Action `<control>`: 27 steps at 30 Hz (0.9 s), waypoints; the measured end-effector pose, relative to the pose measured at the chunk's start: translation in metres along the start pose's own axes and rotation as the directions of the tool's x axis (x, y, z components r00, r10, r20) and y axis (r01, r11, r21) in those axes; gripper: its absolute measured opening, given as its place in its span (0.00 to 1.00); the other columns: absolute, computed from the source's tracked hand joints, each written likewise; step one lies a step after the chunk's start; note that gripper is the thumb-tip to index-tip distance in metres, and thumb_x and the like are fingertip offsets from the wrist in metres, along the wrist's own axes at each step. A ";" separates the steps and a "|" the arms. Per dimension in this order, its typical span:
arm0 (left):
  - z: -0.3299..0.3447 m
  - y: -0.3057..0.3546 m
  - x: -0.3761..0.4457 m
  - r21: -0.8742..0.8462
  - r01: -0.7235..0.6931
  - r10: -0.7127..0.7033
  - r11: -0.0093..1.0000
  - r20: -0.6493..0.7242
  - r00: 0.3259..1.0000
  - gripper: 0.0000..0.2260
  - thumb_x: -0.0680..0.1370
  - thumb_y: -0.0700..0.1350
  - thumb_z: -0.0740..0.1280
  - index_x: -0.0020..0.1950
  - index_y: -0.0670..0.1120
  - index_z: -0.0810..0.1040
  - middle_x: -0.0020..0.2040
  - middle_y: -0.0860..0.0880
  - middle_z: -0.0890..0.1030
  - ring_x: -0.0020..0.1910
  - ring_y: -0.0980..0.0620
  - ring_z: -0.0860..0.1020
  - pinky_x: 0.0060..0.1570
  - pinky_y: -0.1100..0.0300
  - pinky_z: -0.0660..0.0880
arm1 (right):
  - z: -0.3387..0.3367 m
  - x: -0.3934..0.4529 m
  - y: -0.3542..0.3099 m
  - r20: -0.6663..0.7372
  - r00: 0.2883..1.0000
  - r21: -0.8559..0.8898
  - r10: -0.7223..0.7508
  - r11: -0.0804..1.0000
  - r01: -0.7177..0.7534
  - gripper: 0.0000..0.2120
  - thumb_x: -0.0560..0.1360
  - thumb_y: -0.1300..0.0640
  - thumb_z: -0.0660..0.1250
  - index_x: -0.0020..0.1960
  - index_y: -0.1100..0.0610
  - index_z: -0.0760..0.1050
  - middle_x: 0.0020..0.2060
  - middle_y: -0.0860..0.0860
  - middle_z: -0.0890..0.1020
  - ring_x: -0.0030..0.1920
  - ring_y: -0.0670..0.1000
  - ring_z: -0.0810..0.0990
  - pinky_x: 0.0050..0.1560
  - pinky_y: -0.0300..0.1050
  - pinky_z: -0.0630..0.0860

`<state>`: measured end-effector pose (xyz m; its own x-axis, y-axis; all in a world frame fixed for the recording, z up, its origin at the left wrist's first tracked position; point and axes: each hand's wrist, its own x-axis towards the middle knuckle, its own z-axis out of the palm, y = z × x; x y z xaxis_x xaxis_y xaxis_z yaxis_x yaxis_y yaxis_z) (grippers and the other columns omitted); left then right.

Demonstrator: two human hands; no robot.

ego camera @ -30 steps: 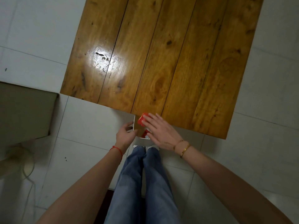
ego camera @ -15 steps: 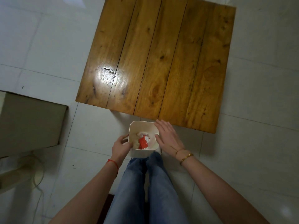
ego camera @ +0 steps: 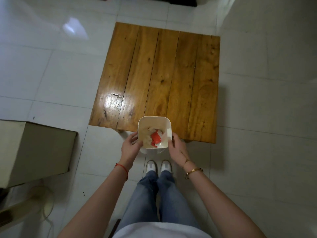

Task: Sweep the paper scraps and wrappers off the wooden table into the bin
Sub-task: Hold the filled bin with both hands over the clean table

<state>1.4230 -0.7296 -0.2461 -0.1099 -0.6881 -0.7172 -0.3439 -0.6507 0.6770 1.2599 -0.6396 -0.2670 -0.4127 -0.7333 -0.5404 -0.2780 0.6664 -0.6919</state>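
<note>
The white square bin (ego camera: 154,118) is at the near edge of the wooden table (ego camera: 171,74), overlapping that edge in view. Inside it lie a red wrapper (ego camera: 155,138) and pale paper scraps (ego camera: 148,134). My left hand (ego camera: 130,147) grips the bin's left wall, thumb near the rim. My right hand (ego camera: 177,149) holds the right wall, fingers curled against it. The table's planks show only a glare patch and dark knots.
A tan cardboard box (ego camera: 34,148) stands on the white tiled floor (ego camera: 257,134) to my left, with a cord (ego camera: 48,208) lying below it. My feet in white shoes (ego camera: 158,166) stand just behind the bin.
The red wrapper went from under my right hand at the table's edge into the bin. My right hand moved to the bin's right wall, and the view rose and pulled back.
</note>
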 end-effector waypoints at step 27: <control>0.021 0.104 0.169 0.251 -0.211 0.148 0.945 0.248 0.957 0.25 0.77 0.37 0.61 0.74 0.47 0.65 0.68 0.44 0.74 0.62 0.48 0.74 0.56 0.57 0.72 | -0.024 0.169 -0.060 -0.086 0.995 0.027 0.048 0.999 -0.046 0.21 0.81 0.53 0.58 0.72 0.52 0.61 0.63 0.53 0.76 0.50 0.48 0.77 0.40 0.35 0.72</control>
<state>1.3489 -0.9061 -0.3005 -0.3873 -0.6753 -0.6277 -0.5362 -0.3889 0.7492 1.1861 -0.8004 -0.3058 -0.4990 -0.6859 -0.5296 -0.2351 0.6954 -0.6791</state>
